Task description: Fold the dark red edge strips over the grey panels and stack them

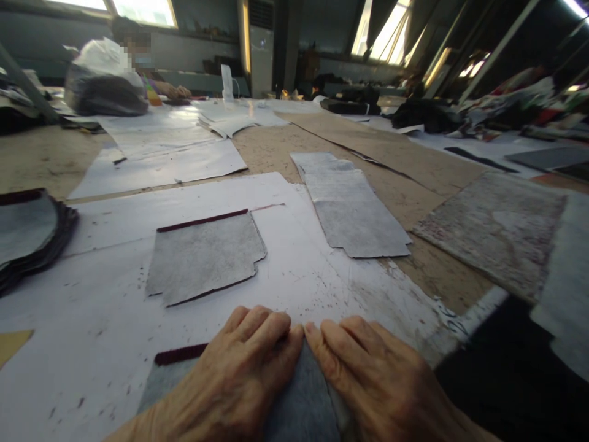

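Both my hands are at the bottom middle, side by side on a grey fabric panel [304,399] with a dark red band [179,354] along its far edge. My left hand [248,362] has its fingers curled and closed on the panel's far edge. Close against it, my right hand [368,362] pinches the same panel at its right corner, thumbs almost touching. The hands cover much of the panel. Just beyond them lies a similar grey panel [207,258], flat, with a red-banded top edge. Another grey piece [354,205] without a visible band rests farther right.
White paper sheets [105,276] cover much of the brown table [262,144]. A stack of panels [32,239] sits at left, a mottled piece [497,227] at right. Across the table a co-worker's hands [177,92] show beside a filled plastic bag [105,80].
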A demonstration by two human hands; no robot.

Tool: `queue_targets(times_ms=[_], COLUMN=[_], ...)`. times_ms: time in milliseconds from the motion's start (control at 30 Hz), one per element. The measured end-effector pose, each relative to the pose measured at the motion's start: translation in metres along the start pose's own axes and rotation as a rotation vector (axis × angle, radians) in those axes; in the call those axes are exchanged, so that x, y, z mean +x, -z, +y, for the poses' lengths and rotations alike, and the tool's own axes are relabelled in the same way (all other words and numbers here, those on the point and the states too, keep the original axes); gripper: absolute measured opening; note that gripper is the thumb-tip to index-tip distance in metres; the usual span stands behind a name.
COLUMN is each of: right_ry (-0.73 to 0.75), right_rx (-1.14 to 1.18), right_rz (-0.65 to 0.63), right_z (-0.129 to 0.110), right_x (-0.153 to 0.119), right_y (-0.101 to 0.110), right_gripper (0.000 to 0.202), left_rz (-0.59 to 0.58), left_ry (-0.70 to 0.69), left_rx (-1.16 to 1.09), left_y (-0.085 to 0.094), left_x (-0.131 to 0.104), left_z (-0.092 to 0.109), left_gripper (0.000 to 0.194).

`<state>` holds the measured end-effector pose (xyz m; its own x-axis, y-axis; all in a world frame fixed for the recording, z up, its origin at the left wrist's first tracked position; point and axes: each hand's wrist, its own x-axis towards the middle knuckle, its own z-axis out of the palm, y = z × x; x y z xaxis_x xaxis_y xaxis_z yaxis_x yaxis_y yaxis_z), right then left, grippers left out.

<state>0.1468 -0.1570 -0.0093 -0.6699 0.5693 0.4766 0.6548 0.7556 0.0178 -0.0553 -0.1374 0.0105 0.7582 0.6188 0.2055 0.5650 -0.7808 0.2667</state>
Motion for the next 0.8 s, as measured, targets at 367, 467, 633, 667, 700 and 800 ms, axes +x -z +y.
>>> queue_targets(times_ms=[367,467,633,667,700,800], right_ry=[-0.429,-0.396,-0.278,-0.264,-0.252,-0.182], right_rx=[0.439,0.452,0.428,0.425,0.42,0.41], right_rz=[0.093,0.088,0.014,-0.008,-0.033,-0.117], right_z=[0.017,0.013,0.003,0.002,0.002,0.002], right_x=[-0.001,0.011,0.039,0.045,0.05,0.063], right_y=[0.018,0.018,0.008,0.006,0.004,-0.002], right_gripper=[0.027,0.026,0.017,0.015,0.013,0.011], left_rz=[0.225,0.205,0.176,0.172,0.171,0.178], left_ry=[0.196,0.229,0.281,0.289,0.292,0.297], left_rx=[0.054,-0.002,-0.087,-0.105,-0.122,-0.156], left_y=[-0.006,-0.005,-0.004,-0.003,-0.003,-0.002], left_x=[-0.044,-0.046,-0.041,-0.04,-0.039,-0.036], left_z=[-0.027,-0.027,-0.025,-0.025,-0.024,-0.022], left_gripper=[0.031,0.027,0.026,0.026,0.025,0.022])
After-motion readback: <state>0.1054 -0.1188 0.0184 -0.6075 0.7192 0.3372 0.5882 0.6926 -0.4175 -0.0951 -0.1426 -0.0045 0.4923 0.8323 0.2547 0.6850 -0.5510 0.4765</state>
